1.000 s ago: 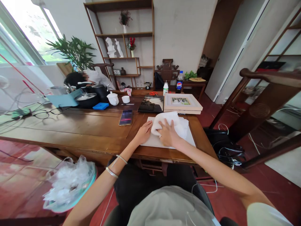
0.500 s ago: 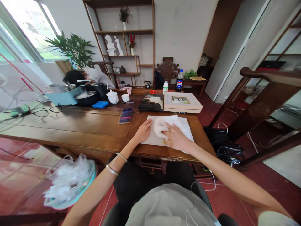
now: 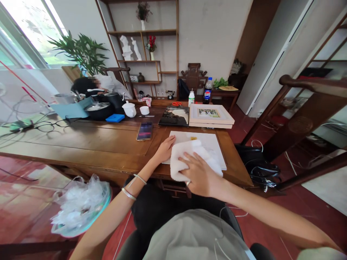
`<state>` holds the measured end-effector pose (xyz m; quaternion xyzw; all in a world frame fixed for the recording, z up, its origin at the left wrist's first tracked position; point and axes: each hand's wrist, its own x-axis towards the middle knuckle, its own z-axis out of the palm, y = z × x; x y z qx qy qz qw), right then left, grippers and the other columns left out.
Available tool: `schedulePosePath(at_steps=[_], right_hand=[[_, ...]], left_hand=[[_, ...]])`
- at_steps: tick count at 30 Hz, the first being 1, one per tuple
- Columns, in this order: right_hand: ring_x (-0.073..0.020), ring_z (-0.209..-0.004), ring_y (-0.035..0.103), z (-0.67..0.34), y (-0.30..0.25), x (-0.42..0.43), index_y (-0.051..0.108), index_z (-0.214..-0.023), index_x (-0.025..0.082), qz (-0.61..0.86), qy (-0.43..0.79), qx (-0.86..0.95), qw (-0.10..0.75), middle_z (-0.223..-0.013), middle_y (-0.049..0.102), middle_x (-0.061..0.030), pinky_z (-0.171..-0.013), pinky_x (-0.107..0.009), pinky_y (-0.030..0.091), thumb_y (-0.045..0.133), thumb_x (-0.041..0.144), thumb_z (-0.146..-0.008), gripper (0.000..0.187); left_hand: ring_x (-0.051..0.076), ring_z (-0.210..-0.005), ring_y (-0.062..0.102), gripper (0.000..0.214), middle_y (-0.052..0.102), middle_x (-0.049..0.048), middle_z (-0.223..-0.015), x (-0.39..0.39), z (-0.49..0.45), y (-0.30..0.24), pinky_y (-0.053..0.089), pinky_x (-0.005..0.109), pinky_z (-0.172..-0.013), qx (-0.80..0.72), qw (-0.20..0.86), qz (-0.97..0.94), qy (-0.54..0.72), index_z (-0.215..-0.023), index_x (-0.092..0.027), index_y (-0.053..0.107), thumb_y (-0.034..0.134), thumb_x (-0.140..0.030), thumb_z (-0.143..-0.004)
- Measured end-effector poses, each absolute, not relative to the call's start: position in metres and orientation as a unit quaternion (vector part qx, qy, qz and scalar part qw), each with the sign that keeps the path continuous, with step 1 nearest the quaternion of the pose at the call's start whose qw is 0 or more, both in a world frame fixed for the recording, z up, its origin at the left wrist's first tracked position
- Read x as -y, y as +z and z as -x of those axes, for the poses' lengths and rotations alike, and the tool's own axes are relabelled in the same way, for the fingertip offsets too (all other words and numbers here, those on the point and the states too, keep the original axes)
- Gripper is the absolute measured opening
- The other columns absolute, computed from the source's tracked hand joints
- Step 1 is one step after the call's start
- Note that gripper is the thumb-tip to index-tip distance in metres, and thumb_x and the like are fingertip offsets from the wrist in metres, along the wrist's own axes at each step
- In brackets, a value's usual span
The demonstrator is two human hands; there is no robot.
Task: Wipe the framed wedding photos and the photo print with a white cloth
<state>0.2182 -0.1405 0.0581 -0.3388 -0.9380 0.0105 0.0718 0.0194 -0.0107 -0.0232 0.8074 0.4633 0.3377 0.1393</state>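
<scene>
A white flat board (image 3: 180,135) lies on the wooden table in front of me, with a small yellow patch (image 3: 193,138) near its far edge. My left hand (image 3: 165,149) rests flat at the board's left edge, fingers extended and together. Under my right hand (image 3: 199,172) is a fluffy white towel (image 3: 177,159); the fingers spread across its top and press into it. The towel covers the near part of the board and hangs a little past its front edge. My right thumb is partly hidden, and a ring shows on one finger.
Beyond the board lie a framed picture (image 3: 226,110) and a dark picture (image 3: 168,116). A phone (image 3: 144,131) is to the left. Farther off stand a cola bottle (image 3: 208,91), a white bottle (image 3: 191,98), a teapot (image 3: 129,109) and dark pots (image 3: 99,111). Another person leans at the far left.
My right hand has drawn the towel toward me and spread it out flatter. The yellow patch now shows at the board's far side. My left hand stays nearly in place.
</scene>
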Motion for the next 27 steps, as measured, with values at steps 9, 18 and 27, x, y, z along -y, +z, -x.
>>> schedulePosePath(at_steps=[9, 18, 27], right_hand=[[-0.0296, -0.098, 0.058, -0.224, 0.081, 0.016, 0.062, -0.111, 0.013, 0.47, 0.07, 0.874, 0.101, -0.104, 0.067, -0.014, -0.083, -0.036, 0.044, 0.039, 0.02, -0.084, 0.036], [-0.0261, -0.103, 0.059, -0.182, 0.082, -0.026, 0.061, -0.112, 0.01, 0.456, 0.104, 0.878, 0.098, -0.116, 0.065, -0.0145, -0.084, -0.028, 0.041, 0.04, 0.022, -0.085, 0.036], [-0.0303, -0.113, 0.054, -0.305, 0.071, 0.007, 0.06, -0.116, 0.008, 0.527, 0.059, 0.84, 0.111, -0.121, 0.061, -0.0177, -0.096, -0.037, 0.038, 0.037, 0.021, -0.086, 0.04]], left_hand=[[0.024, -0.133, 0.041, 0.044, 0.047, 0.0155, -0.14, 0.011, -0.022, -0.023, 0.029, 0.042, -0.113, -0.479, 0.122, -0.804, 0.33, -0.128, -0.007, 0.053, 0.035, -0.018, -0.089], [0.024, -0.133, 0.04, 0.044, 0.049, 0.0139, -0.139, 0.015, -0.022, -0.017, 0.031, 0.042, -0.113, -0.479, 0.125, -0.803, 0.331, -0.128, -0.008, 0.054, 0.035, -0.017, -0.089], [0.023, -0.132, 0.042, 0.044, 0.049, 0.0125, -0.139, 0.014, -0.022, -0.019, 0.029, 0.042, -0.114, -0.476, 0.129, -0.801, 0.34, -0.127, -0.01, 0.055, 0.035, -0.019, -0.088]])
